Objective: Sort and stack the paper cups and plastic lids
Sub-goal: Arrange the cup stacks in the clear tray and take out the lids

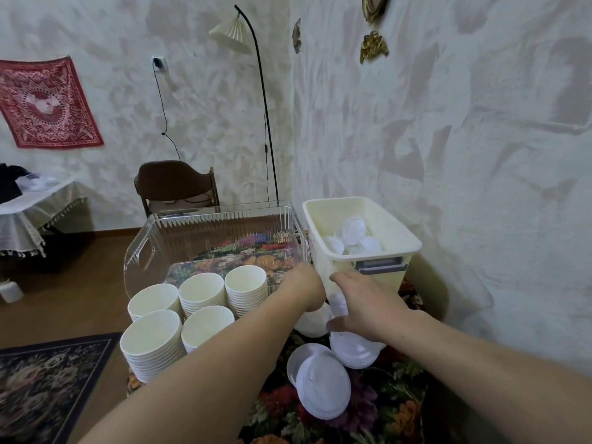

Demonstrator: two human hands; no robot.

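Floral-clothed surface (400, 408) carries cup stacks (192, 312) at my left, while the loose lids (352, 347) lie directly under my spread right hand (368, 302), nearer than my left hand (304, 288), whose fingers I cannot see.

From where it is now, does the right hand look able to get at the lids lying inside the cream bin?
Probably yes. The right hand hovers just in front of the cream bin, whose top is open, and nothing covers the lids inside. It would only have to lift over the near wall with the grey handle.
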